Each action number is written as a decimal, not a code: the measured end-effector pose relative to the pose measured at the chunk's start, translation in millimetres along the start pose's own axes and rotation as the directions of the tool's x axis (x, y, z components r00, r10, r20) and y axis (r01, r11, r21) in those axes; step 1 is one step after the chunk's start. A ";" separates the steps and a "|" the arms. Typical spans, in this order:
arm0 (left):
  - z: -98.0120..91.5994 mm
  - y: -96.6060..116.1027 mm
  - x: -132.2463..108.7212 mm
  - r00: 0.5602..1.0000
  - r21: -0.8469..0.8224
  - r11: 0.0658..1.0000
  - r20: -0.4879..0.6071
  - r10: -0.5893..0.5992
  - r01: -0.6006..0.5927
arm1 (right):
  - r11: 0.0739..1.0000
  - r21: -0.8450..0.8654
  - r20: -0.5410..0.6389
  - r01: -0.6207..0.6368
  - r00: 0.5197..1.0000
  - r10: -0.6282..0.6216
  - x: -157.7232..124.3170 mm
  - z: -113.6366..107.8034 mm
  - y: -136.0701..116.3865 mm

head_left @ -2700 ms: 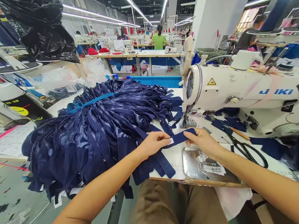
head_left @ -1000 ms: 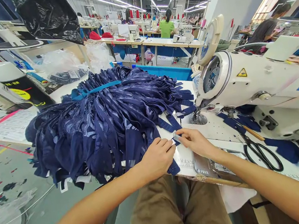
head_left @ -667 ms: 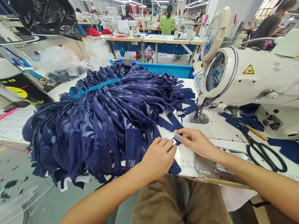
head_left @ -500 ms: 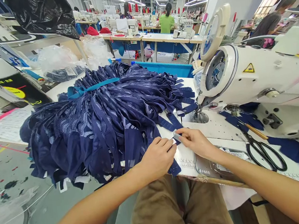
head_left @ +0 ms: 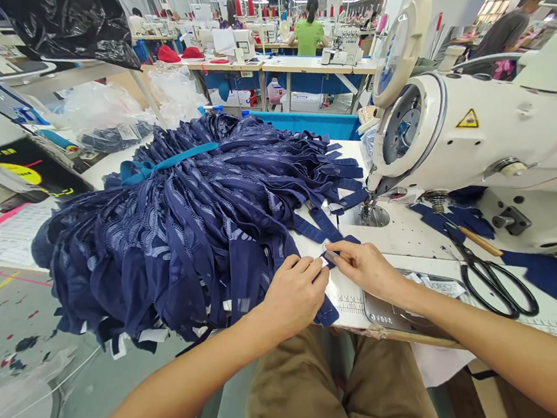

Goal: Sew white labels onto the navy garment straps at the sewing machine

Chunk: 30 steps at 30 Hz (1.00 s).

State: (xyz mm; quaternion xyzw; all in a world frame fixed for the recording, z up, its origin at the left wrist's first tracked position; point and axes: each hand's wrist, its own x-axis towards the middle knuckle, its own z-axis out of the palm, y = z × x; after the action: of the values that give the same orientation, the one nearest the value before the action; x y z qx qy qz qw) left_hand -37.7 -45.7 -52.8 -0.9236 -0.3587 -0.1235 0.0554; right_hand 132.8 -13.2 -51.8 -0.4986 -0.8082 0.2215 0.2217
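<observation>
Both my hands meet at the table's front edge, right of a heap of navy garments (head_left: 198, 211) tied with a teal strip (head_left: 172, 159). My left hand (head_left: 298, 292) is closed, its fingertips pinching a navy fabric strap (head_left: 329, 261); a small white tag (head_left: 324, 262) shows at its fingers. From the other side, my right hand (head_left: 368, 267) pinches the same strap between thumb and forefinger. A small greyish piece shows by its fingertips, too small to name. Strap ends (head_left: 311, 227) lie just beyond the hands. Behind them stands a white sewing machine (head_left: 490, 124).
Black scissors (head_left: 498, 284) and a wooden-handled tool (head_left: 481, 241) lie to the right. A metal plate (head_left: 385, 311) with white labels (head_left: 438, 285) sits by my right forearm. Teal cloth (head_left: 309, 123) hangs behind the heap. Other people work at machines further off.
The view shifts slightly. More of the navy strap shows beside my right hand, and the white tag at my left fingertips is more visible. Both hands stay nearly in place.
</observation>
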 end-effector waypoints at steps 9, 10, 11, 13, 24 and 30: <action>3.0 -0.2 0.0 1.000 0.009 1.000 -0.017 0.006 -0.006 | 0.994 -0.099 0.026 0.041 0.999 -0.038 -3.3 -3.8 -2.7; 3.2 -0.2 0.0 1.000 0.010 1.000 -0.018 0.007 -0.007 | 0.994 -0.103 0.028 0.043 0.999 -0.040 -3.2 -4.1 -2.8; 3.4 -0.2 0.0 1.000 0.011 1.000 -0.018 0.007 -0.007 | 0.993 -0.105 0.029 0.044 0.999 -0.041 -2.9 -4.4 -2.8; 3.3 0.0 0.0 1.000 0.013 1.000 -0.017 0.006 -0.006 | 0.993 -0.109 0.037 0.043 0.999 -0.040 -2.6 -5.0 -2.7; 3.2 0.5 0.5 1.000 0.041 0.999 0.017 0.005 -0.006 | 0.993 -0.108 0.089 0.044 0.995 -0.035 -4.9 -10.7 -3.1; 2.3 0.3 1.1 1.000 0.045 0.999 0.020 0.011 -0.011 | 0.994 -0.095 0.096 0.051 0.995 -0.042 -5.7 -14.4 -2.3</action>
State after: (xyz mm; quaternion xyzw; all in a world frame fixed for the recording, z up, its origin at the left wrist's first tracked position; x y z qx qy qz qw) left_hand -36.3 -44.8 -54.7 -0.9252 -0.3568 -0.1058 0.0733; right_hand 141.8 -17.4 -39.7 -0.4791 -0.8389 0.1996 0.1641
